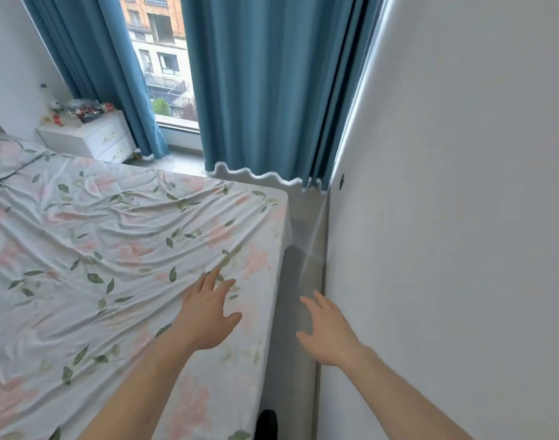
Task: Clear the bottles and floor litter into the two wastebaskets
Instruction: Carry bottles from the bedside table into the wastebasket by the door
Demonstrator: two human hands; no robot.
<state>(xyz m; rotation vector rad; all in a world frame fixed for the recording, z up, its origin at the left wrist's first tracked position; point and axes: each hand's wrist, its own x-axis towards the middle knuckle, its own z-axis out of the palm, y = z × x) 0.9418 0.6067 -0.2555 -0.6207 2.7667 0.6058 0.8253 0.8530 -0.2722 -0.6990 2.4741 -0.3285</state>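
White wall [462, 217] filling the right side. Bed [97, 249] with a rumpled floral sheet spread across the left and centre. Blue curtains [265, 90] hanging at the back, parted at left over a window [164, 58] with buildings outside. Narrow strip of grey floor [300, 249] between bed edge and wall, bare where visible. White nightstand [91, 138] in the far left corner, beside the bed and just left of the curtain. On top of it, a cluster of bottles [81, 111], most lying on their sides, one clear bottle [46, 96] upright at the left; details too small to tell. Well apart from both hands.

Left hand [205, 315] stretched forward above the bed's near right corner, palm down, fingers spread wide, holding nothing; contact with the sheet cannot be told. Right hand [329, 331] stretched forward over the floor strip near the wall, fingers loosely spread, holding nothing. Dark shoe tip [267, 423] at the bottom edge, on the floor beside the bed.
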